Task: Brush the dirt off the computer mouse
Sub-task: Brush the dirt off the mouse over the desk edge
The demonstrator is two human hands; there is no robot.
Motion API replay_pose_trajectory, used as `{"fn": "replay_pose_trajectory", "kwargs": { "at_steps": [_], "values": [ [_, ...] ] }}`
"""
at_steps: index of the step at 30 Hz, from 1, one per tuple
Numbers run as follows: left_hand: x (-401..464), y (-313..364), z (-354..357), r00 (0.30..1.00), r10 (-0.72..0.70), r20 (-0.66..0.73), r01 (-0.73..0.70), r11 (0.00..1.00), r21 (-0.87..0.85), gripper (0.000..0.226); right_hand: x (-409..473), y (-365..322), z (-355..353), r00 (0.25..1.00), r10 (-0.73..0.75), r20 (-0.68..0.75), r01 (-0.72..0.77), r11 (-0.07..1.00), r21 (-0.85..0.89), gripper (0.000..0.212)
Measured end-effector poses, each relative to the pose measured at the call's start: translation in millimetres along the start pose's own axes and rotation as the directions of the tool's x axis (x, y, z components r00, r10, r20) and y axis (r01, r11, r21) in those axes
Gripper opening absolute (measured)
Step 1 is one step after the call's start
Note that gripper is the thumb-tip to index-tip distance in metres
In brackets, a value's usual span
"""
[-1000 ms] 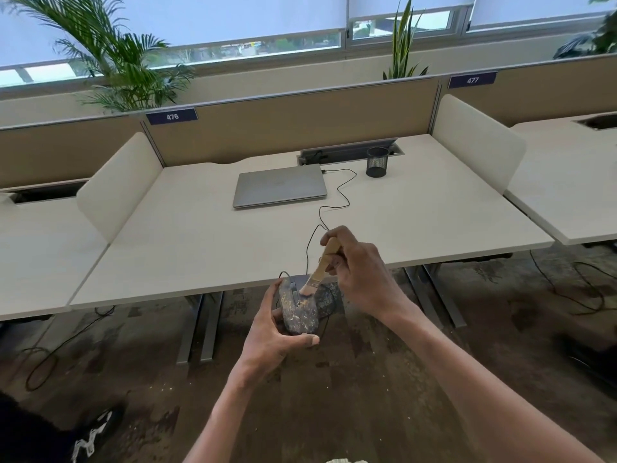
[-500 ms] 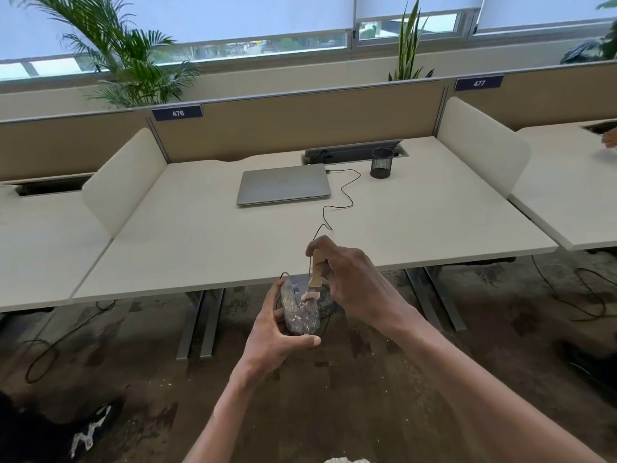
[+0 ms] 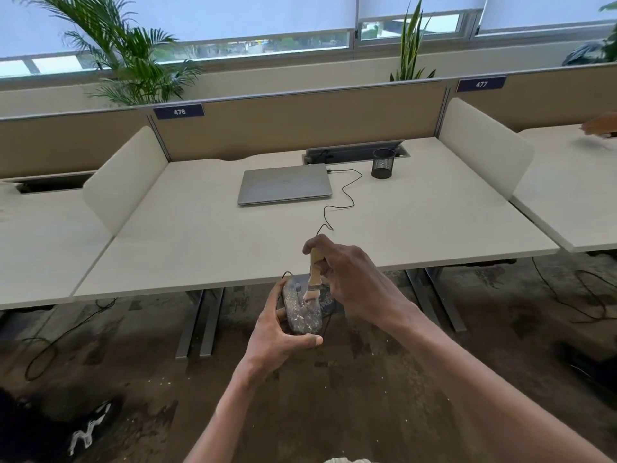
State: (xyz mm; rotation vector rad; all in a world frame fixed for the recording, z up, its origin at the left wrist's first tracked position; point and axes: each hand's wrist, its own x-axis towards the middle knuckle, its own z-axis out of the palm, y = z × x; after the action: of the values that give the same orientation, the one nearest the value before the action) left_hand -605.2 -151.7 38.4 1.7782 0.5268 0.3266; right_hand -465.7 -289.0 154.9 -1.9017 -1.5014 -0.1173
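Far left, low: a black shoe [image 3: 88,432] with white markings on the dark, stained floor [image 3: 384,396], and loose cables [image 3: 50,349] under the desks. Behind, a palm-like plant [image 3: 133,58] at the window ledge. A label reading 476 [image 3: 179,111] sits on the tan partition [image 3: 300,121].

Centre: a pale desk [image 3: 200,242] with a closed grey laptop [image 3: 284,184] lying flat near the back. A thin black cord [image 3: 347,192] runs from the laptop's right rear corner, snakes forward over the desktop and passes behind the right hand.

In front of the desk's near edge, held over the floor: left hand [image 3: 277,335] grips the computer mouse [image 3: 302,310], thumb curled under its near end, fingers wrapped along its left side. The mouse points away, top face up, speckled with pale crumbs of dirt. Light specks also lie on the floor below.

Right hand [image 3: 354,282] is closed round the wooden handle of a small brush [image 3: 313,279], held nearly upright; the pale bristles touch the mouse's top face on its far half, right of the wheel.

Further right: a black mesh pen cup [image 3: 383,163] stands by the cable tray flap [image 3: 354,152]. A tall spiky plant [image 3: 411,45] rises behind the partition. A label 477 [image 3: 481,84]. At the far right edge, another person's hand [image 3: 601,125] over the neighbouring desk [image 3: 574,188], blurred.
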Motion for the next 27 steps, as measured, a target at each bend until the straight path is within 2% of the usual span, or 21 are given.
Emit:
{"fn": "replay_pose_trajectory", "kwargs": {
  "at_steps": [7, 11, 16, 22, 27],
  "values": [
    [3, 5, 1, 1.000, 0.015, -0.012, -0.015, 1.000, -0.016, 0.116, 8, -8, 1, 1.000, -0.019, -0.010, 0.020, 0.999, 0.035, 0.047],
    [2, 1, 0, 1.000, 0.011, -0.001, -0.011, 1.000, -0.006, 0.119, 4, -5, 4, 1.000, -0.017, 0.019, 0.018, 1.000, -0.014, 0.048],
    [2, -7, 0, 1.000, 0.001, 0.006, -0.001, 1.000, -0.029, 0.129, 0, 3, 1, 1.000, 0.025, 0.016, -0.026, 1.000, 0.018, 0.053],
    [5, -2, 1, 1.000, 0.021, -0.019, -0.022, 0.999, -0.038, 0.114, 4, -2, 1, 1.000, -0.004, -0.003, 0.004, 0.998, 0.061, 0.050],
    [3, -4, 1, 0.999, 0.031, -0.018, -0.031, 0.999, -0.042, 0.117, -2, 2, 1, 1.000, -0.002, 0.001, 0.002, 1.000, 0.029, 0.054]
  ]
}}
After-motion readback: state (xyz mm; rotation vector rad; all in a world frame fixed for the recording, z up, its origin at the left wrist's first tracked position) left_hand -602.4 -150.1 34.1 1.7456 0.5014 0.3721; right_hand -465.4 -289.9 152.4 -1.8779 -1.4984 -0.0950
